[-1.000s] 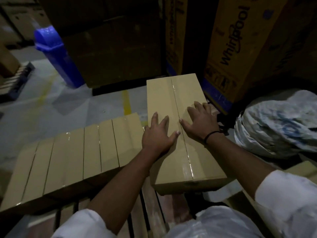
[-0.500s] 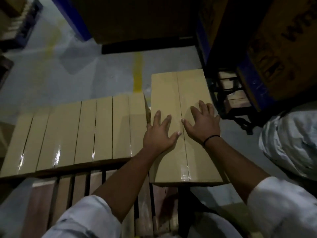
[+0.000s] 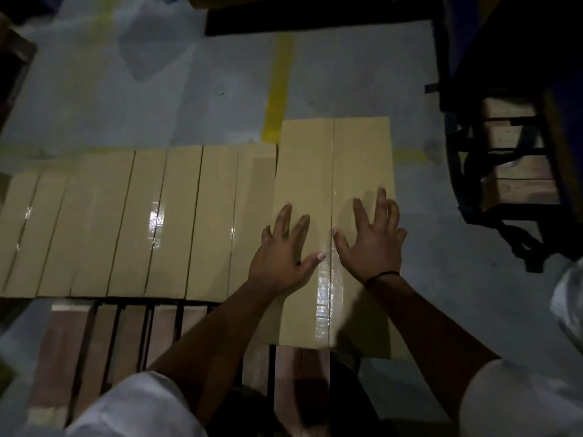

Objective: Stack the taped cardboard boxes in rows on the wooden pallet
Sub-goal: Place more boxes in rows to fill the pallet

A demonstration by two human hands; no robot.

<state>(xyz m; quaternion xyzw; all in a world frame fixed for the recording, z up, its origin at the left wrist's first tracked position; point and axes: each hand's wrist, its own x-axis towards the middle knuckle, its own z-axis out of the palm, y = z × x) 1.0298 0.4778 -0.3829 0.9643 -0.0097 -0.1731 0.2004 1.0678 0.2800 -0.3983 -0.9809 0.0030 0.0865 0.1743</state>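
Across the middle of the frame, 1 row of taped boxes (image 3: 135,222) lies side by side on the wooden pallet (image 3: 126,335), which shows bare wood toward the lower left. At the row's right end sits the box (image 3: 334,159) I am placing, just beside its neighbour, its ends reaching past the row's line. My left hand (image 3: 280,257) and right hand (image 3: 372,244) lie flat on its top, fingers (image 3: 285,219) spread, gripping nothing. I judge this row nearly complete once the box is squared up, with further rows left.
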